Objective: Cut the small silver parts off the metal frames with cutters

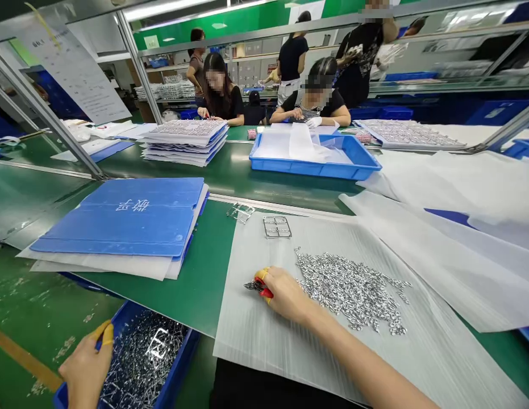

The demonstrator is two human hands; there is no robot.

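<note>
My right hand rests on a white foam sheet and is closed round small red-handled cutters, whose tip points left. A heap of small silver metal parts lies just right of it. Two metal frames lie further back on the sheet. My left hand is low at the left, over the rim of a blue bin full of metal scrap frames. It wears yellow finger cots, and its fingers curl with nothing visible in them.
A stack of blue boards on white sheets lies at the left. A blue tray with white sheets and stacked part trays sit across the green belt. Loose white foam sheets cover the right. Other people work opposite.
</note>
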